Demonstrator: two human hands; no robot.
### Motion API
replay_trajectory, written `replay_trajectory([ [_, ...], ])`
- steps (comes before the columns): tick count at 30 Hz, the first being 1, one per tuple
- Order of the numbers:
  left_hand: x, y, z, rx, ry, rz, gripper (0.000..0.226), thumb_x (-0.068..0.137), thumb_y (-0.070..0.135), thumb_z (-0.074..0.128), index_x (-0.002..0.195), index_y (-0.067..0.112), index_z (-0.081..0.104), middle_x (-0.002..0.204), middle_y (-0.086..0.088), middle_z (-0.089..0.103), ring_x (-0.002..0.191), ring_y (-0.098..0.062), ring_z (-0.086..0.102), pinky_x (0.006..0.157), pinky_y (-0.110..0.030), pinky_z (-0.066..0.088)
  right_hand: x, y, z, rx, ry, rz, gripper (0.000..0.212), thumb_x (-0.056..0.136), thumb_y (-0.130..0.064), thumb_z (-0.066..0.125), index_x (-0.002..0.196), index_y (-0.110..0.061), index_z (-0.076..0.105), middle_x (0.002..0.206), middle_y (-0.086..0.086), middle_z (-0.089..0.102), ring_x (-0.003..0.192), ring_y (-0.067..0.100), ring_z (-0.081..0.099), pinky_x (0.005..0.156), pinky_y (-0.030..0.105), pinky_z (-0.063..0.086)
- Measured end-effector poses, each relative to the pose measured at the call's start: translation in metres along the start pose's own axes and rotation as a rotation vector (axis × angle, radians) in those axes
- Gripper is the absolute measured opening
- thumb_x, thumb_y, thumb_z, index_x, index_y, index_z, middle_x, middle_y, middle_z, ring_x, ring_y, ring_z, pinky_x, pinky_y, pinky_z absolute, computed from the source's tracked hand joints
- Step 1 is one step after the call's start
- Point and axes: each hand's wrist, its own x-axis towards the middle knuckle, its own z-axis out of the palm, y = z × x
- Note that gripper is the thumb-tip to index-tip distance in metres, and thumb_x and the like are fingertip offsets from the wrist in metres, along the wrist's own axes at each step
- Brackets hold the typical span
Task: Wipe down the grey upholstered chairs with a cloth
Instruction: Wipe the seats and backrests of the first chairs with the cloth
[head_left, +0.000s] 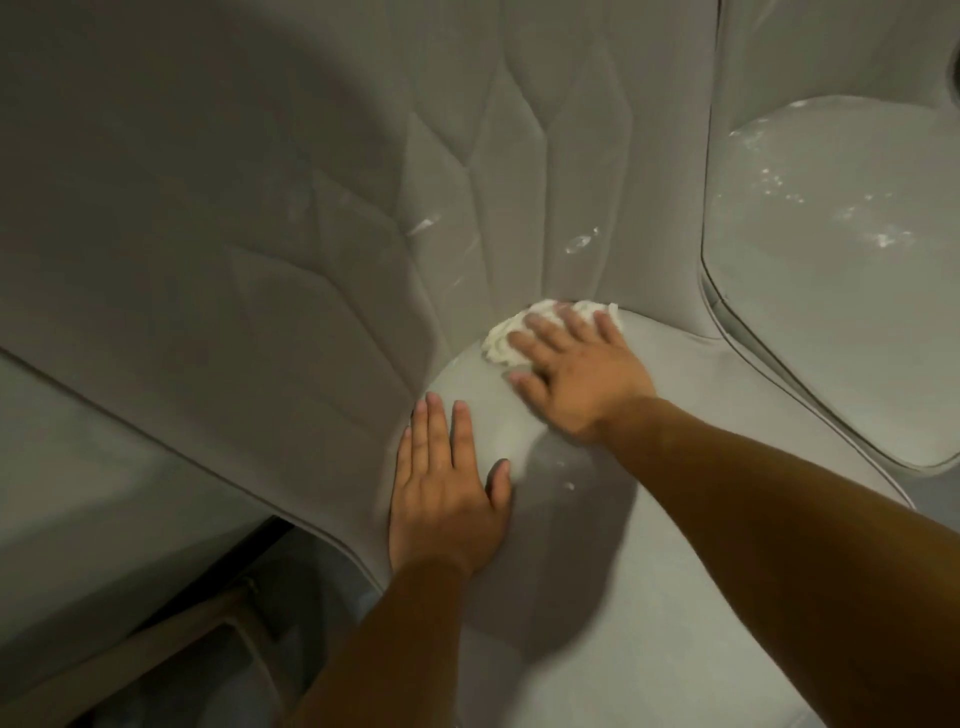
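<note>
Seat-wiping step: right hand (576, 374), fingers flat, presses cloth (506, 340) at seat (597, 571) rear; left hand (447, 483) flat, steadying; next: sweep forward.

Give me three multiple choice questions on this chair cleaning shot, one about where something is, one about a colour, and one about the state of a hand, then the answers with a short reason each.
1. Where is the cloth?
A. at the back of the seat, where it meets the quilted backrest
B. on the floor under the chair
C. draped over the top of the backrest

2. What colour is the cloth?
A. dark blue
B. white
C. red

3. How is the left hand?
A. clenched in a fist
B. flat on the seat with straight fingers
C. pinching the cloth

Answers: 1 A, the cloth lies bunched against the seam below the backrest, under the right hand. 2 B, it shows pale white on the grey upholstery. 3 B, the palm lies flat beside the backrest, holding nothing.
</note>
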Motion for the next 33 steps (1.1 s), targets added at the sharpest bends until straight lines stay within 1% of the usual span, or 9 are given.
replay_trajectory([
  [5, 0.000, -0.002, 0.000, 0.022, -0.024, -0.012, 0.072, 0.099, 0.050, 0.042, 0.155, 0.005, 0.037, 0.162, -0.025, 0.028, 0.151, -0.039, 0.027, 0.123, -0.050, 0.023, -0.034, 0.040, 0.000, -0.026, 0.063, 0.234, 0.054, 0.096, -0.057, 0.020, 0.144, -0.034, 0.030, 0.156, -0.004, 0.030, 0.143, 0.024, 0.025, 0.114, 0.050, 0.021],
  [9, 0.001, -0.001, 0.002, 0.001, 0.021, -0.017, 0.072, 0.096, 0.049, 0.046, 0.152, 0.004, 0.042, 0.160, -0.026, 0.033, 0.149, -0.040, 0.031, 0.122, -0.051, 0.026, -0.092, 0.047, 0.010, 0.022, 0.218, 0.455, 0.033, 0.098, -0.042, 0.035, 0.125, -0.027, 0.047, 0.133, 0.003, 0.053, 0.117, 0.028, 0.045, 0.092, 0.043, 0.038],
  [13, 0.003, -0.001, 0.002, -0.011, 0.036, -0.007, 0.075, 0.095, 0.051, 0.042, 0.152, 0.003, 0.042, 0.160, -0.026, 0.032, 0.149, -0.041, 0.030, 0.122, -0.051, 0.025, -0.160, 0.045, 0.017, 0.080, 0.264, 0.498, 0.032, 0.096, -0.037, 0.038, 0.119, -0.024, 0.055, 0.122, 0.004, 0.061, 0.109, 0.026, 0.048, 0.088, 0.041, 0.036],
  [19, 0.003, 0.000, 0.002, -0.029, 0.047, 0.001, 0.076, 0.095, 0.052, 0.040, 0.152, 0.002, 0.041, 0.160, -0.027, 0.031, 0.149, -0.041, 0.030, 0.122, -0.051, 0.024, -0.128, 0.021, -0.007, 0.066, 0.357, 0.121, 0.035, 0.090, -0.033, 0.050, 0.122, -0.021, 0.061, 0.134, 0.001, 0.057, 0.126, 0.029, 0.047, 0.106, 0.054, 0.030],
  [21, 0.003, 0.000, 0.004, -0.025, 0.074, 0.005, 0.075, 0.096, 0.051, 0.041, 0.151, 0.001, 0.042, 0.159, -0.028, 0.033, 0.148, -0.042, 0.032, 0.122, -0.051, 0.025, -0.085, 0.009, -0.013, 0.055, 0.187, 0.091, 0.042, 0.092, -0.037, 0.045, 0.131, -0.026, 0.053, 0.146, 0.001, 0.047, 0.137, 0.029, 0.036, 0.113, 0.057, 0.018],
  [23, 0.001, -0.001, 0.006, -0.015, 0.106, 0.015, 0.072, 0.098, 0.049, 0.041, 0.151, 0.000, 0.043, 0.158, -0.029, 0.035, 0.147, -0.043, 0.033, 0.122, -0.051, 0.024, -0.046, 0.004, -0.009, 0.019, 0.017, 0.054, 0.051, 0.096, -0.046, 0.031, 0.145, -0.034, 0.033, 0.159, 0.000, 0.025, 0.148, 0.028, 0.014, 0.116, 0.058, 0.004],
  [26, 0.001, -0.004, 0.010, 0.000, 0.127, 0.048, 0.072, 0.100, 0.051, 0.039, 0.151, 0.000, 0.040, 0.156, -0.029, 0.036, 0.147, -0.042, 0.032, 0.122, -0.049, 0.022, -0.013, 0.011, 0.003, -0.047, -0.015, 0.050, 0.057, 0.096, -0.060, 0.009, 0.151, -0.044, 0.008, 0.164, -0.006, 0.004, 0.150, 0.025, -0.006, 0.116, 0.058, -0.007],
  [29, 0.004, -0.003, 0.010, -0.006, 0.102, 0.035, 0.074, 0.098, 0.051, 0.038, 0.151, 0.000, 0.040, 0.155, -0.029, 0.037, 0.147, -0.042, 0.032, 0.122, -0.048, 0.020, -0.015, 0.025, 0.009, -0.048, 0.019, 0.074, 0.060, 0.094, -0.066, 0.005, 0.150, -0.046, 0.009, 0.163, -0.010, 0.007, 0.150, 0.022, 0.002, 0.117, 0.053, -0.005],
  [33, 0.005, -0.003, 0.005, -0.038, 0.047, 0.017, 0.078, 0.093, 0.051, 0.040, 0.151, 0.000, 0.041, 0.155, -0.030, 0.038, 0.146, -0.043, 0.033, 0.122, -0.049, 0.020, -0.058, 0.062, 0.013, 0.043, 0.055, 0.223, 0.053, 0.100, -0.054, 0.014, 0.149, -0.038, 0.025, 0.161, -0.007, 0.020, 0.147, 0.022, 0.016, 0.118, 0.047, 0.010],
])
